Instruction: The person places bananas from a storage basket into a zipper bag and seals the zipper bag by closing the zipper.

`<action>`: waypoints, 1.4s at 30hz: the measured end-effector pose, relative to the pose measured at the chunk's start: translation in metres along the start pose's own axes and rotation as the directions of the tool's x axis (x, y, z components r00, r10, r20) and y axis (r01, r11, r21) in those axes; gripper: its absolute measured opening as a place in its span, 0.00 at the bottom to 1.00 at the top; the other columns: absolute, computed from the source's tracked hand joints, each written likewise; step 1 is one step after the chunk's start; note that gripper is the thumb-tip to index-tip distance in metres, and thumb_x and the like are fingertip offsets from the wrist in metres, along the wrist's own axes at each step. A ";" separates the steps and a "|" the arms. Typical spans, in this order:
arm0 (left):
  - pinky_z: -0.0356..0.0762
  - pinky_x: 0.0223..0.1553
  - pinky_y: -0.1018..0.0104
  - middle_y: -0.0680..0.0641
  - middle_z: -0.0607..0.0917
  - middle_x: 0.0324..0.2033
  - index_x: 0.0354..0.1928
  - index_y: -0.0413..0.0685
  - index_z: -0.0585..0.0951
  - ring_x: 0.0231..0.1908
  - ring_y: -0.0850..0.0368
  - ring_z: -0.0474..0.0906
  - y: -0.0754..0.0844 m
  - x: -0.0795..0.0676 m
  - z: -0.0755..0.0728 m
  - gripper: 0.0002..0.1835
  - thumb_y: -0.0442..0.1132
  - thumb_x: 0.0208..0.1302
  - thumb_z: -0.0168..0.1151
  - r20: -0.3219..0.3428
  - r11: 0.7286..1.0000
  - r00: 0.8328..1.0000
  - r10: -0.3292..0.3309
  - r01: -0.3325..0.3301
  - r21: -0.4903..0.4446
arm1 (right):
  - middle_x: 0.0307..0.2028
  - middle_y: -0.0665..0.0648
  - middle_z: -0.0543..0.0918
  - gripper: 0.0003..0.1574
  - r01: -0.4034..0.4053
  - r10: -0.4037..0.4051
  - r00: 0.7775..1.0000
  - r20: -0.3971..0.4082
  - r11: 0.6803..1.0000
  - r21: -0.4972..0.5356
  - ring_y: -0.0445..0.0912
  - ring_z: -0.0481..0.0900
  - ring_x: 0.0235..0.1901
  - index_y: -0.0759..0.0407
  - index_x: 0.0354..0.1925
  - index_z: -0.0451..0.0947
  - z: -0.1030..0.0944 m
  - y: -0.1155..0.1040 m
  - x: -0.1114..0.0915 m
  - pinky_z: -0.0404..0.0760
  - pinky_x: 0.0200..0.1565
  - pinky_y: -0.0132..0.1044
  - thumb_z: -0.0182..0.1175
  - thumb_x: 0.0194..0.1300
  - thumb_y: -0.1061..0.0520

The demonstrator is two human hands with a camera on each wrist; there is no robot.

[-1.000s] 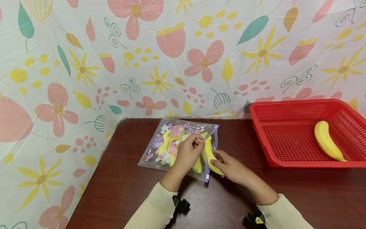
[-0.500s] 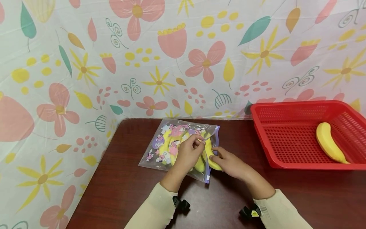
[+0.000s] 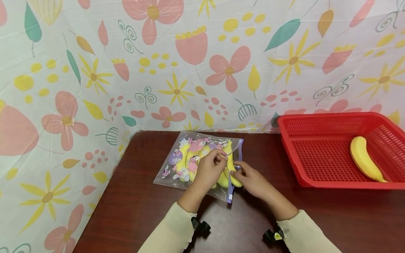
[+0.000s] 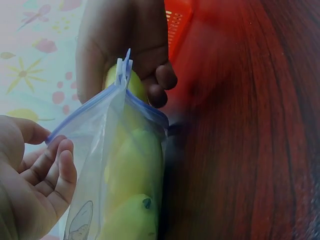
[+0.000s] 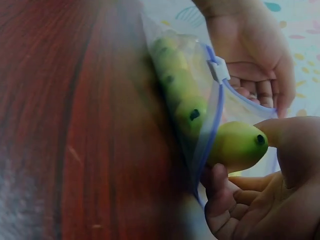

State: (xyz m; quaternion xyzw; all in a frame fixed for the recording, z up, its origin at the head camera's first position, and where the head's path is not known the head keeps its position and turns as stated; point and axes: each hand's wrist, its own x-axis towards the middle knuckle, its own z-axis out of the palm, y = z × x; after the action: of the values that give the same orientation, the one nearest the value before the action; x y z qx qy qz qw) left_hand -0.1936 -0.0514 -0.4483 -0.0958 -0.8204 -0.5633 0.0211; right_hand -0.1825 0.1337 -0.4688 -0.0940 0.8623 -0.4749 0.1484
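Note:
A clear zip bag [image 3: 175, 158] with cartoon prints and a purple rim lies on the table, with several yellow bananas [image 5: 172, 82] side by side inside. My left hand [image 3: 210, 168] pinches the rim between thumb and fingertips and holds the mouth apart. One banana [image 5: 237, 145] is mostly in the bag, its dark-tipped end sticking out of the mouth. My right hand [image 3: 253, 181] grips that end between thumb and fingers, right at the opening. The white slider [image 5: 219, 70] sits on the rim at the near corner.
At the right, a red plastic basket [image 3: 348, 184] holds a single banana [image 3: 364, 160]. The dark wood table [image 3: 126, 207] ends against a flower-printed cloth [image 3: 190, 84] at the back and left.
My right hand has moved left, pushing the banana deeper into the bag, so less of it sticks out. The left hand keeps its pinch on the rim.

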 end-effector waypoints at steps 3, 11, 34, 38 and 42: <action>0.76 0.24 0.71 0.52 0.85 0.28 0.47 0.46 0.83 0.25 0.64 0.81 0.001 -0.001 0.000 0.10 0.41 0.70 0.59 0.001 1.000 1.000 -0.001 0.001 0.004 | 0.34 0.56 0.79 0.36 0.000 0.000 1.000 -0.003 0.999 0.034 0.46 0.75 0.25 0.63 0.71 0.62 0.002 0.003 0.001 0.76 0.27 0.38 0.56 0.75 0.48; 0.76 0.24 0.71 0.51 0.86 0.29 0.46 0.50 0.83 0.25 0.64 0.81 0.002 -0.001 0.000 0.08 0.41 0.70 0.59 -0.008 1.000 1.000 -0.006 0.006 0.021 | 0.46 0.62 0.83 0.34 0.042 -0.042 0.999 -0.026 0.999 -0.019 0.46 0.79 0.39 0.66 0.71 0.64 0.006 0.006 0.004 0.77 0.40 0.36 0.56 0.75 0.51; 0.76 0.26 0.71 0.50 0.86 0.29 0.46 0.48 0.83 0.25 0.65 0.80 0.000 -0.001 0.004 0.08 0.39 0.69 0.59 -0.006 1.000 1.000 0.013 -0.013 0.015 | 0.58 0.65 0.82 0.28 0.102 -0.102 0.995 0.006 0.994 0.043 0.52 0.83 0.48 0.59 0.69 0.68 0.013 0.009 0.001 0.81 0.36 0.37 0.56 0.75 0.55; 0.76 0.26 0.71 0.51 0.86 0.28 0.46 0.47 0.83 0.24 0.66 0.80 0.000 -0.001 0.004 0.09 0.40 0.69 0.59 -0.009 1.000 1.000 0.011 -0.011 0.027 | 0.59 0.65 0.81 0.28 0.139 -0.139 0.990 -0.002 0.990 0.002 0.53 0.83 0.51 0.61 0.69 0.69 0.013 0.009 0.001 0.82 0.42 0.39 0.56 0.74 0.56; 0.75 0.26 0.71 0.51 0.85 0.28 0.46 0.47 0.83 0.25 0.66 0.79 0.000 -0.001 0.004 0.09 0.40 0.69 0.59 -0.007 0.999 1.000 0.015 -0.015 0.031 | 0.58 0.64 0.82 0.28 0.174 -0.174 0.985 0.000 0.984 -0.029 0.50 0.83 0.49 0.62 0.68 0.70 0.015 0.010 0.001 0.81 0.46 0.38 0.57 0.72 0.59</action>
State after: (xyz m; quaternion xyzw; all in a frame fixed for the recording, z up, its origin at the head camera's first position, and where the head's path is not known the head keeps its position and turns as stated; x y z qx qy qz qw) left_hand -0.1927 -0.0478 -0.4498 -0.0996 -0.8282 -0.5507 0.0296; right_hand -0.1782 0.1271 -0.4853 -0.1705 0.8577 -0.4737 0.1039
